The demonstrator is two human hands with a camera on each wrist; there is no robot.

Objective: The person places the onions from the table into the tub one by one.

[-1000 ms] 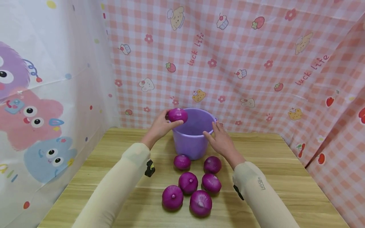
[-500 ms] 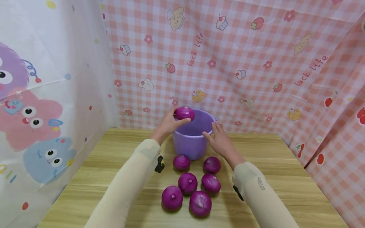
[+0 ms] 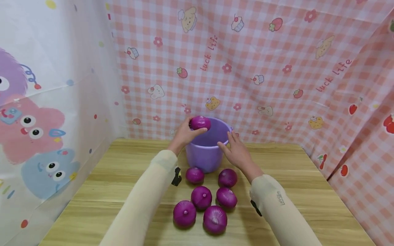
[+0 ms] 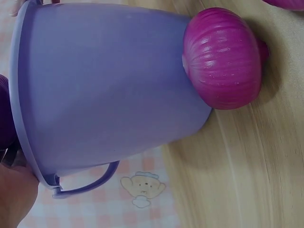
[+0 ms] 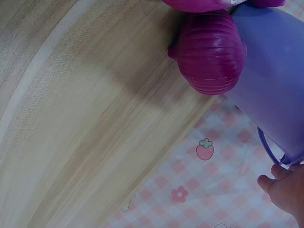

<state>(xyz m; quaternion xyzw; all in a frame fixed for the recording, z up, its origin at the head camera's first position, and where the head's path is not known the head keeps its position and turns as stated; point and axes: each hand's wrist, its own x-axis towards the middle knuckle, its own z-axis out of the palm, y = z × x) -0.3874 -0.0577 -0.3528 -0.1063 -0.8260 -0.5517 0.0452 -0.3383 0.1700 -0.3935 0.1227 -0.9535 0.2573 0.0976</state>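
Over the left part of the rim of a purple bucket [image 3: 204,158], my left hand [image 3: 184,134] grips a purple onion [image 3: 201,123], its thumb along the near side. In the left wrist view only a dark edge of that onion [image 4: 5,116] shows beside the hand [image 4: 16,194]. My right hand [image 3: 238,152] rests against the bucket's right rim with fairly straight fingers, near the handle [image 5: 270,148] in the right wrist view. The bucket stands upright; the part of its inside that shows holds nothing, and its bottom is hidden.
Several more onions lie on the wooden table [image 3: 271,212] in front of the bucket. The two nearest it are a left onion [image 3: 195,175] and a right onion [image 3: 227,178]. Behind the table hangs a pink checked cloth [image 3: 172,65], with a white printed cloth [image 3: 89,68] at left.
My left hand has carried the onion rightward, from the bucket's left edge to over its opening, then almost stopped. The right hand stays at the rim.
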